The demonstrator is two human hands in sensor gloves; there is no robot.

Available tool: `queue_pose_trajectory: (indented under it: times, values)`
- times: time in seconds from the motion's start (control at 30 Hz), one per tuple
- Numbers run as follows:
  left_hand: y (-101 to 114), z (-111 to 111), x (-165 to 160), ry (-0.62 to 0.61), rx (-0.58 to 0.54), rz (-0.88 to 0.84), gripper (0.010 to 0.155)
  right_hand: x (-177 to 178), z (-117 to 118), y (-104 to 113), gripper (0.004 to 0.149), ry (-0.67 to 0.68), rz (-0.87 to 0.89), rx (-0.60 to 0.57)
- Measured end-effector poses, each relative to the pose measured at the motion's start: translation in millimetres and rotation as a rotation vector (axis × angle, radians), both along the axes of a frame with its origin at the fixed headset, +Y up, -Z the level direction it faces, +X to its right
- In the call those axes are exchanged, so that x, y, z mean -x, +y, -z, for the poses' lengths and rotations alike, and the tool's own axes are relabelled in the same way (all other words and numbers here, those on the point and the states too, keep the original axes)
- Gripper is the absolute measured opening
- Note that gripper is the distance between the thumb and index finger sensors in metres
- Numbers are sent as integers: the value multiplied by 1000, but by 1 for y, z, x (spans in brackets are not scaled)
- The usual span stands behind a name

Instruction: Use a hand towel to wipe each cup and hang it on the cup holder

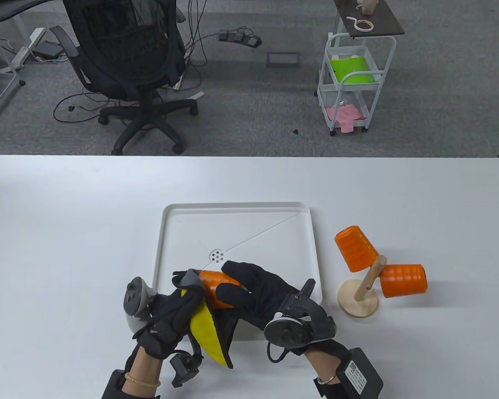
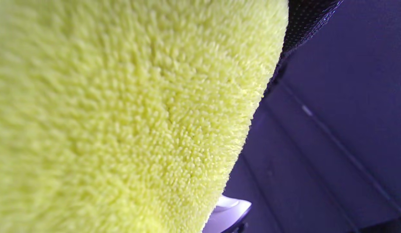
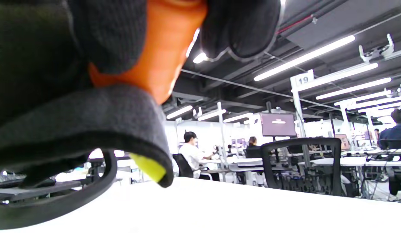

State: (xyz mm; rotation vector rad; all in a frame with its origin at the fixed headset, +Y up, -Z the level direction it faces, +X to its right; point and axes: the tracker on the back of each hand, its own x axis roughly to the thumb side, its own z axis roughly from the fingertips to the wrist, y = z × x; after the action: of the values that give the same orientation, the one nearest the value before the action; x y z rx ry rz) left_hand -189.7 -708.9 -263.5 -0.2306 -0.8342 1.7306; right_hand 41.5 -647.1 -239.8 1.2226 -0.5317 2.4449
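Black sensor gloves are worn on the left hand (image 1: 170,320) and right hand (image 1: 262,297); a beaded bracelet (image 1: 142,379) is seen.

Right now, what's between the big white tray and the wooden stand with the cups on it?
Nothing: the table view shows only bare white table between the white square tray and the wooden cup holder carrying two orange ribbed cups.

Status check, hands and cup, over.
Right hand grips orange cup. Left hand holds towel against it. Two cups on holder. Nothing blocking.
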Motion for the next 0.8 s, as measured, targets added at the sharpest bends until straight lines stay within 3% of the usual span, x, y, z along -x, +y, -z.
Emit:
queue_pose_trajectory:
  times: [0.23, 0.47, 0.6, 0.8]
  values:
    - [6, -3, 18, 84, -40, -6, 62, -19, 15, 4, 75, 68, 258, 241]
    - [10, -18, 31, 379, -331, 264, 65, -29, 28, -4, 78, 39, 558, 639]
    - [9, -27, 23, 435, -455, 373, 67, -29, 35, -20, 79, -5, 641, 884]
    - [2, -32, 6, 431, -560, 507, 67, -23, 38, -34, 82, -39, 602, 1007]
